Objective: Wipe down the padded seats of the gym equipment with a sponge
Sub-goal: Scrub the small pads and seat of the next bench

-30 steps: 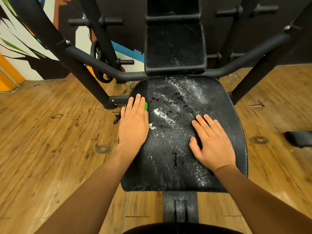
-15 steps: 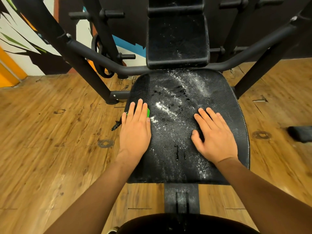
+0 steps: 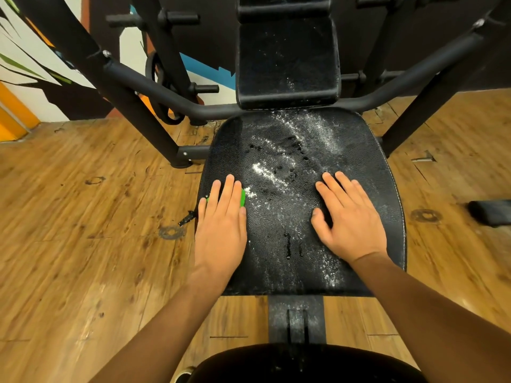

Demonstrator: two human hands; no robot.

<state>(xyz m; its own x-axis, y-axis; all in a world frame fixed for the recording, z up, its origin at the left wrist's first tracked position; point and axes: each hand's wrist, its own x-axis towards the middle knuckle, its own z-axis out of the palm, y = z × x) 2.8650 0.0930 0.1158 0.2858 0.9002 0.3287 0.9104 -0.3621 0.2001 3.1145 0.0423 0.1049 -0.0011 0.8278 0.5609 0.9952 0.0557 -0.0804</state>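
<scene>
A black weight plate (image 3: 169, 117) hangs upright at the back, and behind it and to its left runs a wall (image 3: 27, 87) painted in white, orange, blue and green. In front of the plate spreads a worn wooden floor (image 3: 83, 258), which bears a dark ring mark (image 3: 171, 232) and a small black scrap (image 3: 188, 218). Well to the plate's right a dark object (image 3: 490, 215) lies on the same boards, cut off by the edge.

We see a black seat (image 3: 359, 167) with a fine pebbled grain, streaked and speckled with white powder and dotted with darker wet spots. The sponge (image 3: 242, 197) at its left side is bright green. The back pad (image 3: 287, 59) is black too, flecked with white. The frame (image 3: 143, 78) is matte black. The floor (image 3: 83, 217) is warm brown wood grain with dark knots and rings. The wall (image 3: 22, 87) bears a mural in white, orange, blue, green and dark brown.
</scene>
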